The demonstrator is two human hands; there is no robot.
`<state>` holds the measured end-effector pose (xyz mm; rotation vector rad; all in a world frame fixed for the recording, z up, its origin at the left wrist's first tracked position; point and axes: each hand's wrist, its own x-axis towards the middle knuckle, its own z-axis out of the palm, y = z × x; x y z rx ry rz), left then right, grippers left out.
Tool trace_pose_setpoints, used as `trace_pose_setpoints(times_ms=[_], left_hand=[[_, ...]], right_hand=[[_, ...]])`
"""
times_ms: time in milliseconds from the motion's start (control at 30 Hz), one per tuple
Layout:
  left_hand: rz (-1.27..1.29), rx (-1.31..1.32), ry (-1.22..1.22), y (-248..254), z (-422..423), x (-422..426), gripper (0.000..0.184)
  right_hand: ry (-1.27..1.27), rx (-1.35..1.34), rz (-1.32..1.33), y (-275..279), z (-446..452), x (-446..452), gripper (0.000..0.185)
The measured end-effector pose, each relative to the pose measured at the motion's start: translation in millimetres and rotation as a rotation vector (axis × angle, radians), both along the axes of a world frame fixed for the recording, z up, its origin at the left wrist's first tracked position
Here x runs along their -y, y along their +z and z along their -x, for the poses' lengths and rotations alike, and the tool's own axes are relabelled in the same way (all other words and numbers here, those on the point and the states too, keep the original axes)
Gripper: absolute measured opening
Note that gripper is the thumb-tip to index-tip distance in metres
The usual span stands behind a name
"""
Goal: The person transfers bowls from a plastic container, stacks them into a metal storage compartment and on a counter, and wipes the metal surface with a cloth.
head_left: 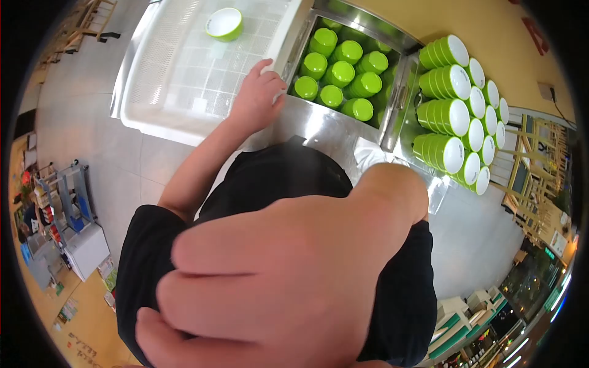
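My left hand is at the right edge of a white perforated tray, its fingers apart and nothing held in them. A green bowl with a white inside sits in the tray's upper part. Very close to the camera, my right hand shows its back, with its fingers curled and their tips hidden; whatever it may hold cannot be seen. Beyond my hands, green cups stand bottom up in a metal basin. Stacks of green cups with white insides lie sideways to the right of it.
A crumpled white cloth lies on the metal counter near my right forearm. A wheeled cart is at the left, with a person behind it. Wooden chairs stand at the far right.
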<state>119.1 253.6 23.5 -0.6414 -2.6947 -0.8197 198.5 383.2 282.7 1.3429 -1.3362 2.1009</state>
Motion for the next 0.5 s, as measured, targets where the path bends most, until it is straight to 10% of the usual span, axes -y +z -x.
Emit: trace_pose_setpoints(times_ms=[233, 300, 500], left_hand=[[0.017, 0.013, 0.02, 4.5, -3.5, -1.8, 0.02], [0.021, 0.005, 0.049, 1.3, -2.1, -5.4, 0.019], [0.021, 0.01, 0.039, -2.3, -1.7, -3.6, 0.02]], right_hand=[[-0.349, -0.176, 0.227, -2.7, 2.9, 7.1, 0.019], [0.335, -0.24, -0.329, 28.9, 36.0, -32.2, 0.014], [-0.079, -0.338, -0.204, 22.9, 21.1, -27.3, 0.014]])
